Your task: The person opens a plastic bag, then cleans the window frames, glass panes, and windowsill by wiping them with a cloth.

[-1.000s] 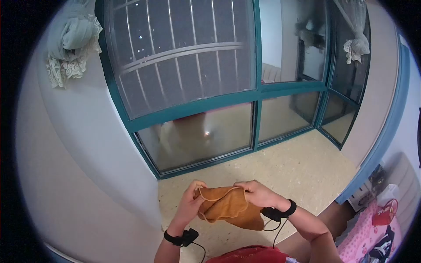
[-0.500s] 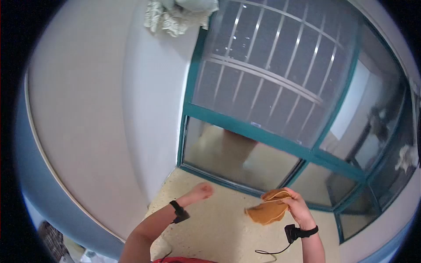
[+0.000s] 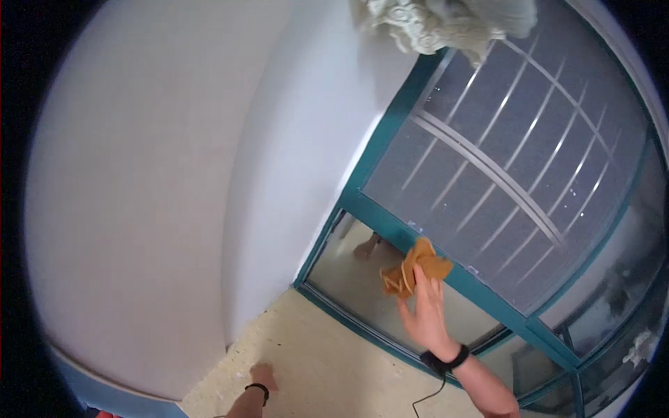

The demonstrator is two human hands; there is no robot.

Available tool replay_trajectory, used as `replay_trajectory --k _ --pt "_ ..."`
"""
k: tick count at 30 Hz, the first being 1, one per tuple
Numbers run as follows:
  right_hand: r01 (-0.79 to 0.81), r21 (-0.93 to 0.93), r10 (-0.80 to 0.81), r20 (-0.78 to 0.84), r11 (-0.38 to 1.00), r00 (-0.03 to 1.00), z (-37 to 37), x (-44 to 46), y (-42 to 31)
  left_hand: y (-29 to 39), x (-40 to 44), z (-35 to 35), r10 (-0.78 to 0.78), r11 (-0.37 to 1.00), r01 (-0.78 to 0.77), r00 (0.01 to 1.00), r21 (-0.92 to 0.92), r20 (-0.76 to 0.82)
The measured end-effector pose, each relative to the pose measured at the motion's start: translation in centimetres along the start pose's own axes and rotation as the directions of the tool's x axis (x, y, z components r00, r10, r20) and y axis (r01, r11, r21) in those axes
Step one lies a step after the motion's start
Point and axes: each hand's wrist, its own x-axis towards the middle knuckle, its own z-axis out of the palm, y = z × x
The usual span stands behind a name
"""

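Observation:
An orange-brown cloth (image 3: pixel 431 263) is bunched up in front of the green window frame (image 3: pixel 390 226), held in my right hand (image 3: pixel 426 313) with the fingers along its near side. Whether the cloth touches the frame or the glass cannot be made out. Low at the bottom of the view, my left hand (image 3: pixel 263 377) is over the pale stone sill (image 3: pixel 327 355), apart from the cloth. Its fingers are foreshortened and blurred. Both wrists wear black bands.
Pale wall (image 3: pixel 160 174) fills the left side. A gathered lace curtain (image 3: pixel 439 24) hangs at the top. Metal bars (image 3: pixel 488 164) stand behind the upper glass (image 3: pixel 592 167). A cable hangs from the right wristband.
The view has swung left. My right hand has carried the cloth up to the window frame. My left hand, which had let go of the cloth, is now lower in the view.

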Motion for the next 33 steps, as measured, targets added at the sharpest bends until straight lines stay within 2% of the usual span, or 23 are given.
replay_trajectory --k 2,3,6,9,12,14,15,19,22,25,27,30,33 --pt "0.097 -0.129 -0.114 -0.126 0.987 0.985 3.7 5.0 0.8 -0.4 -0.4 0.6 0.0 0.998 0.0 1.0 -0.063 -0.004" --pt "0.105 -0.186 -0.132 -0.137 0.977 0.982 5.5 7.4 1.1 -0.6 -0.3 1.9 0.028 0.996 -0.038 0.99 -0.076 -0.138" --pt "0.174 -0.371 -0.256 -0.185 0.912 0.949 10.7 14.6 2.7 -0.2 -0.8 0.4 -0.019 0.991 0.019 1.0 -0.134 0.002" --pt "0.194 -0.519 -0.305 -0.137 0.833 0.943 14.4 20.4 4.2 -0.4 -1.4 -0.3 0.016 0.984 -0.025 0.999 -0.178 -0.051" --pt "0.173 -0.633 -0.28 -0.072 0.755 0.957 16.4 24.3 5.0 -0.1 -2.4 -1.8 0.016 0.973 -0.031 0.998 -0.229 -0.069" --pt "0.201 -0.617 -0.308 -0.071 0.761 0.949 17.6 25.4 5.9 -0.6 -1.4 -0.1 0.057 0.981 -0.094 0.976 -0.168 -0.209" --pt "0.222 -0.604 -0.327 -0.069 0.765 0.942 18.3 25.4 6.5 -0.8 -1.3 0.4 0.075 0.983 -0.117 0.958 -0.14 -0.275" --pt "0.28 -0.692 -0.398 -0.011 0.665 0.917 18.8 22.9 8.1 -1.2 -1.1 0.8 0.074 0.977 -0.107 0.981 -0.183 -0.178" --pt "0.253 -0.624 -0.332 -0.013 0.74 0.943 20.2 19.8 10.4 -0.9 -1.4 -0.5 0.056 0.988 -0.069 0.994 -0.142 -0.098" --pt "0.146 -0.759 -0.207 0.015 0.634 0.978 17.5 15.2 11.1 -0.4 -1.3 -1.1 0.052 0.986 -0.066 0.994 -0.153 -0.094" --pt "0.123 -0.756 -0.169 0.017 0.643 0.985 15.7 12.1 12.0 -0.8 -1.1 -0.2 0.058 0.99 -0.071 0.993 -0.124 -0.104" --pt "0.075 -0.726 -0.093 0.015 0.683 0.996 13.7 7.5 14.5 -1.3 -0.2 0.6 0.06 0.991 -0.064 0.997 -0.117 -0.037" --pt "-0.019 -0.714 0.005 -0.022 0.7 1.0 11.2 2.4 17.7 -1.2 -0.1 0.2 0.138 0.988 -0.148 0.979 -0.051 -0.152"
